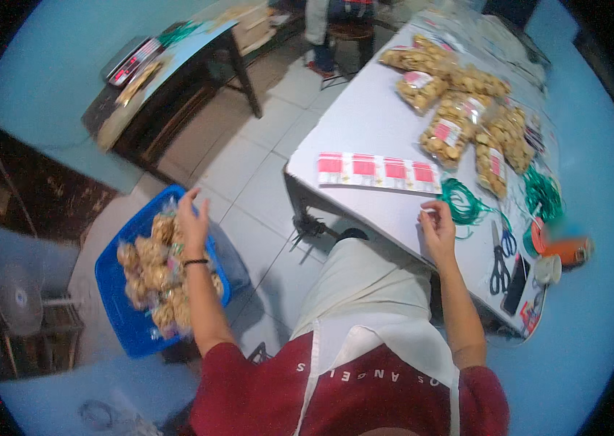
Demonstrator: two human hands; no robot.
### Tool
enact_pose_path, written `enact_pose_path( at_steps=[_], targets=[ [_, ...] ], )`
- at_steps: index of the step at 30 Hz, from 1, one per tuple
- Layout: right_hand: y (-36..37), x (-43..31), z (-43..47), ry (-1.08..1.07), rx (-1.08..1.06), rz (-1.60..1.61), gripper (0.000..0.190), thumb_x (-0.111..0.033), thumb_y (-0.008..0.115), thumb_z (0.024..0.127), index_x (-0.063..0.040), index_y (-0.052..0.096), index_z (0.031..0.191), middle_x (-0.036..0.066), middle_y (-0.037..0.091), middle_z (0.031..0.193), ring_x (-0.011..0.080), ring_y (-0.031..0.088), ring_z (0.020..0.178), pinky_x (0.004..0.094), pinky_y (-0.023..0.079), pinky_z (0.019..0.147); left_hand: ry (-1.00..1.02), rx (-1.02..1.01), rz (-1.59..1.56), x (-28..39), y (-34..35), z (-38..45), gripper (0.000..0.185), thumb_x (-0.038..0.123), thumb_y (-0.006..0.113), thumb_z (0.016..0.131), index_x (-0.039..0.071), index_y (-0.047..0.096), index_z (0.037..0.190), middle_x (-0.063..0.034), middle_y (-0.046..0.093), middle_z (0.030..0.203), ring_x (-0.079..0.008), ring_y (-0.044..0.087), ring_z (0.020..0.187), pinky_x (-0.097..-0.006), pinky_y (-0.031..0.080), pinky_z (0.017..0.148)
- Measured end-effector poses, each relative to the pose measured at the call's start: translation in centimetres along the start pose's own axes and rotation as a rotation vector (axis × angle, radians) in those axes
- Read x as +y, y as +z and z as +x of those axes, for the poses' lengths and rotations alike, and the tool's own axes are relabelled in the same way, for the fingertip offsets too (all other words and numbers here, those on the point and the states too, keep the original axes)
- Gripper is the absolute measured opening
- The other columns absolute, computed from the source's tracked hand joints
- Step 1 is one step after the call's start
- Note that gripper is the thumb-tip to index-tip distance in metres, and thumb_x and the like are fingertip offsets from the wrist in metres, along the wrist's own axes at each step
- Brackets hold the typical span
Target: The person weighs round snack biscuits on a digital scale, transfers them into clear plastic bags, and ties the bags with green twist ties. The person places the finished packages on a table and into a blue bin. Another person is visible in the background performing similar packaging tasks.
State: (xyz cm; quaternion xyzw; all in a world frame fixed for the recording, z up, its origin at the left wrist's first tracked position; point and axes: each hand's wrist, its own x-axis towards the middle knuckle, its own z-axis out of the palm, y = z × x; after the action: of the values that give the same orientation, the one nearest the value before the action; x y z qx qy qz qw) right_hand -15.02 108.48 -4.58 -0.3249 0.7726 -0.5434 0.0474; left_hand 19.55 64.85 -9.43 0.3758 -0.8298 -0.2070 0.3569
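Observation:
My left hand (193, 223) is over the rim of a blue plastic bin (108, 278), fingers apart and nothing seen in them. Inside the bin lie several clear bags of round tan snacks (157, 272). On the white table (350, 120), my right hand (438, 229) is near the front edge with its fingers curled. A small white bit shows at its fingertips; whether it is gripped is unclear. Just beyond that hand lie a strip of pink-and-white labels (377, 171) and a loose bundle of green plastic ties (462, 201).
Filled, labelled snack bags (448, 131) crowd the table's far side. Scissors (500, 267), a dark phone (516, 286), a white cup (547, 270) and an orange container (568, 250) stand or lie at right. A digital scale (135, 62) sits on a side table. A person (320, 38) is beyond, near a stool.

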Motion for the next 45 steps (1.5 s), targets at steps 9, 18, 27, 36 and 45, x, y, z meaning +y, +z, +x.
enact_pose_path(
  at_steps=[9, 18, 27, 36, 45],
  targets=[
    [-6.9, 5.8, 16.0, -0.136, 0.341, -0.210, 0.024, -0.010, 0.063, 0.092, 0.001, 0.062, 0.114, 0.009, 0.067, 0.099, 0.0163, 0.063, 0.091, 0.0299, 0.050, 0.079, 0.606, -0.320, -0.427, 28.1, 17.6, -3.3, 0.034, 0.012, 0.072, 0.082, 0.011, 0.064, 0.115, -0.0141, 0.056, 0.130, -0.0370, 0.049, 0.124, -0.0485, 0.039, 0.104],
    [-8.9, 13.2, 29.2, 0.135, 0.481, -0.446, 0.049, -0.028, 0.067, 0.088, 0.002, 0.055, 0.125, 0.024, 0.063, 0.117, 0.0362, 0.062, 0.105, 0.0424, 0.049, 0.092, 0.562, -0.348, -0.414, 32.6, 20.4, -6.6, 0.038, 0.013, 0.075, 0.082, 0.009, 0.062, 0.118, -0.0149, 0.055, 0.130, -0.0413, 0.045, 0.127, -0.0485, 0.042, 0.104],
    [-8.4, 9.7, 33.4, 0.201, 0.421, -0.933, 0.038, -0.027, 0.068, 0.086, -0.002, 0.061, 0.113, 0.023, 0.064, 0.112, 0.0397, 0.063, 0.104, 0.0485, 0.051, 0.087, 0.589, -0.431, -0.396, 32.8, 20.5, -6.3, 0.031, 0.012, 0.075, 0.081, 0.009, 0.064, 0.109, -0.0140, 0.056, 0.127, -0.0417, 0.048, 0.124, -0.0489, 0.044, 0.102],
    [-10.3, 6.6, 33.7, 0.060, 0.341, -0.239, 0.020, -0.018, 0.067, 0.092, 0.000, 0.065, 0.099, 0.010, 0.069, 0.085, 0.0204, 0.066, 0.077, 0.0342, 0.053, 0.075, 0.576, -0.441, -0.428, 32.7, 20.5, -6.2, 0.028, 0.009, 0.076, 0.079, 0.010, 0.066, 0.106, -0.0133, 0.057, 0.127, -0.0416, 0.048, 0.125, -0.0487, 0.043, 0.102],
    [-11.1, -11.1, 21.8, -0.359, 0.104, 0.363, 0.009, -0.005, 0.067, 0.093, -0.002, 0.064, 0.101, 0.001, 0.066, 0.091, 0.0102, 0.062, 0.083, 0.0242, 0.051, 0.079, 0.555, -0.392, -0.533, 33.0, 20.4, -5.8, 0.022, 0.011, 0.075, 0.081, 0.008, 0.067, 0.101, -0.0138, 0.057, 0.126, -0.0400, 0.048, 0.124, -0.0480, 0.042, 0.102]
  ],
)
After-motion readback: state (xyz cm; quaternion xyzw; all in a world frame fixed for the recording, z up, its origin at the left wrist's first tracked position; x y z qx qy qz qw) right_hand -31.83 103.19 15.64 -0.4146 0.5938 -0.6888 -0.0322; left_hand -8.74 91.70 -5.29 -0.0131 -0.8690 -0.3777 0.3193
